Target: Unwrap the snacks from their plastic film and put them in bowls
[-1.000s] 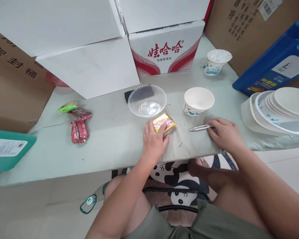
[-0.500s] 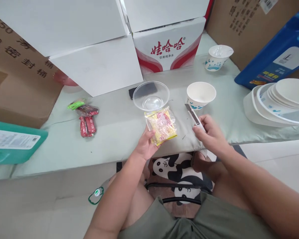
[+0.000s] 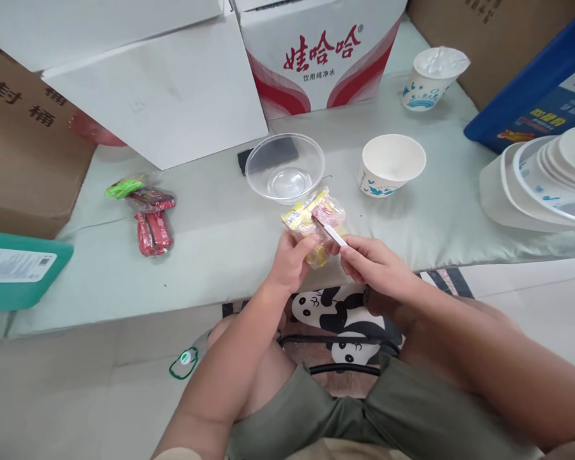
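Observation:
My left hand point(image 3: 292, 260) is closed on a yellow and pink food packet point(image 3: 334, 207) in clear plastic, held above the cloth-covered surface near its front edge. In my right hand point(image 3: 371, 259) is a utility knife point(image 3: 334, 235) with a white handle, gripped in closed fingers. Its blade lies against the face of the packet; whether it has gone through the plastic I cannot tell. Just behind the packet stands a clear plastic bowl point(image 3: 255, 186), overlapping a flat black object point(image 3: 242, 160). To its right is a white paper bowl point(image 3: 393, 156) with blue print.
Small red snack packets point(image 3: 154, 233) lie at the left, beside a green jug point(image 3: 52, 255). White cartons point(image 3: 167, 89) line the back. On the right are a plastic-topped paper cup point(image 3: 424, 83), stacked bowls point(image 3: 503, 191) and a blue jug point(image 3: 522, 108).
My right hand has moved left, bringing the knife from beside the packet onto its face. The packet has tilted in my left hand. The camera view has shifted slightly.

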